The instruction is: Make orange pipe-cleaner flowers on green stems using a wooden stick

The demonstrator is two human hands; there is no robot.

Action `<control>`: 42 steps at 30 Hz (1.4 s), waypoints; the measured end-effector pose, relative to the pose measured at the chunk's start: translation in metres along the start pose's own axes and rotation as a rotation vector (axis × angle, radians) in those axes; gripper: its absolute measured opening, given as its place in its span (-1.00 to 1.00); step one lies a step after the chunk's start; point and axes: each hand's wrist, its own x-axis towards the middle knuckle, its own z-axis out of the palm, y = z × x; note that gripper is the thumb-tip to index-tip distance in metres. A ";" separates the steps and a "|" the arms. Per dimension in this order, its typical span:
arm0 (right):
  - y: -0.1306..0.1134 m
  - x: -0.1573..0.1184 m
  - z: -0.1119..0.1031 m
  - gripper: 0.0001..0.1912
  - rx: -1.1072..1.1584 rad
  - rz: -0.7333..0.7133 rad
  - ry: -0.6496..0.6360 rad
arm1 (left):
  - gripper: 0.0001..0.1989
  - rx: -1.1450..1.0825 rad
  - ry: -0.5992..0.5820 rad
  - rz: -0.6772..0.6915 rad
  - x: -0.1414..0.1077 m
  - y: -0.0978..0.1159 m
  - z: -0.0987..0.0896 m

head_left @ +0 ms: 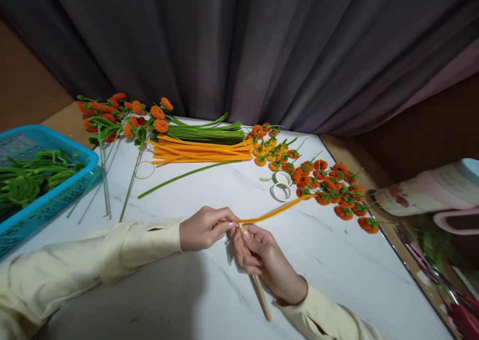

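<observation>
My left hand (210, 227) pinches the near end of an orange-yellow fuzzy strip (279, 211) at the tip of a wooden stick. The strip stretches to the right, its far end beside the small orange pumpkin-like pieces (329, 182). My right hand (258, 250) is closed around the tan wooden stick (262, 297), which slants down toward the near side. The fingertips of both hands meet at the stick's upper end. Behind them lie a bundle of orange strips (202, 150) and a bundle of green strips (209, 133).
A blue basket (48, 200) with green pieces stands at the left. Orange flowers on green stems (112, 113) lie at the back left. Two tape rolls (281, 191) and a single green strip (187, 176) are on the white table. A bottle (430, 192) and tools are at the right.
</observation>
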 end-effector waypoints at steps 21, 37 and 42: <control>0.002 -0.001 0.001 -0.64 -0.046 -0.008 -0.006 | -0.77 0.190 -0.027 0.247 -0.001 -0.003 0.000; -0.025 -0.022 -0.004 -0.78 -0.988 -0.029 -0.086 | -0.80 0.087 -0.431 0.077 0.007 0.054 -0.057; -0.022 -0.045 -0.002 -0.83 -1.724 -0.270 -0.085 | -0.78 0.649 -0.522 0.000 0.007 0.060 -0.074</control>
